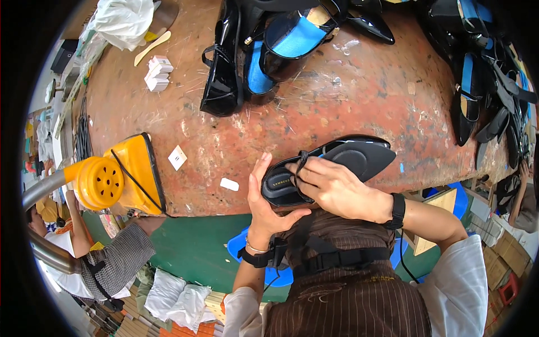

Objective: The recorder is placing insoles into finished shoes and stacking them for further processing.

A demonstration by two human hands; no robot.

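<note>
A black pointed shoe (359, 160) with a dark padded insole and a thin ankle strap lies at the near edge of the bench, its toe to the right. My left hand (265, 203) is at its heel, fingers stretched out along the back and thumb spread apart below. My right hand (337, 188) is closed over the middle of the shoe, its bent fingers reaching in by the strap and the heel pad. Those fingertips are partly hidden inside the shoe.
Black shoes (222, 73) with blue linings lie at the far side, more (467, 101) at the right. At left stand a yellow machine (135, 174) and its metal hose. Small white labels (177, 158), a stack of white pieces (158, 73) and a wooden stick (151, 49) lie on the bench (337, 106).
</note>
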